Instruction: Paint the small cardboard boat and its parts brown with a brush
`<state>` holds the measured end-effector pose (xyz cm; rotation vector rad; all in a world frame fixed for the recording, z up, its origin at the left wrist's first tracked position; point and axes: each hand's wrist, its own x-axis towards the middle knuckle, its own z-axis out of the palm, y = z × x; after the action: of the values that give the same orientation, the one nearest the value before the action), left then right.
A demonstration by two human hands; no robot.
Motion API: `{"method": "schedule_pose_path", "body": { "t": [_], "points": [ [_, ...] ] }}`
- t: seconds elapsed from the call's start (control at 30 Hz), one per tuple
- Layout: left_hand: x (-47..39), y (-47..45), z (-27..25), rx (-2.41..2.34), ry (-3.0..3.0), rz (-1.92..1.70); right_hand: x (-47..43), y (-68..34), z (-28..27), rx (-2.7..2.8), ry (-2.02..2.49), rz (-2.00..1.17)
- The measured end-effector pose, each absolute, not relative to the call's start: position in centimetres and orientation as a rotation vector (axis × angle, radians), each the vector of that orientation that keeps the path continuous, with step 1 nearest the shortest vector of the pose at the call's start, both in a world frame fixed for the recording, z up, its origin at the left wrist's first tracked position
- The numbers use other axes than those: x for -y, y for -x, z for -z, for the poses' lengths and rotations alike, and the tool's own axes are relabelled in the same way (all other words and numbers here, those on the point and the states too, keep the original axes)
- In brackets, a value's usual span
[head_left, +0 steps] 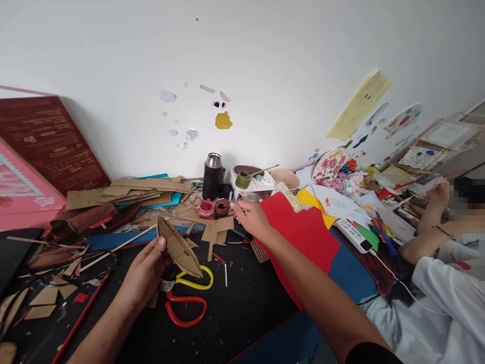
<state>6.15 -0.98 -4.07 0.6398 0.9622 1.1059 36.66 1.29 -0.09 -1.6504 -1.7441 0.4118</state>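
My left hand (146, 268) grips a boat-shaped cardboard piece (180, 248) with pointed ends, thumb on its near side. My right hand (252, 220) is closed on a thin brush (245, 210) whose green handle shows only in part. Its fingers are at the right edge of an open jar of brown paint (222, 207); whether the brush tip touches the paint is hidden. Beside that stands a jar of red paint (206, 208). Below the cardboard piece lie scissors (187, 311) with one yellow and one red handle. Cut cardboard (217, 231) lies in front of the jars.
A black thermos (212, 179) and a green paint jar (243, 180) with a brush stand behind. Cardboard strips (125, 194) are stacked left. Red paper (299, 237) lies under my right forearm. A white power strip (352, 235) and another person's arm (420, 242) are at the right.
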Motion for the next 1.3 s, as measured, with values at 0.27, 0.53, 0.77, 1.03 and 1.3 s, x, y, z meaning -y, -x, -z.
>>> {"method": "schedule_pose_path", "body": {
  "t": [0.27, 0.53, 0.77, 1.03, 1.3],
  "points": [
    [1.1, -6.4, 3.9, -0.980, -0.691, -1.091, -0.7, -36.9, -0.2, 1.745, 1.641, -0.387],
    [1.2, -6.3, 3.9, -0.981, -0.656, -1.105, -0.2, -36.8, -1.2, 1.724, 1.577, -0.403],
    [1.1, -6.3, 3.9, -0.968, -0.677, -1.093, -0.1, -36.4, -1.1, 1.752, 1.595, -0.431],
    [1.3, -6.6, 3.3, -1.002, -0.706, -1.092, -1.1, -35.9, -0.4, 1.771, 1.637, -0.424],
    [1.4, -6.5, 3.0, -0.996, -0.746, -1.055, -1.6, -36.1, -0.2, 1.763, 1.648, -0.400]
  ]
}}
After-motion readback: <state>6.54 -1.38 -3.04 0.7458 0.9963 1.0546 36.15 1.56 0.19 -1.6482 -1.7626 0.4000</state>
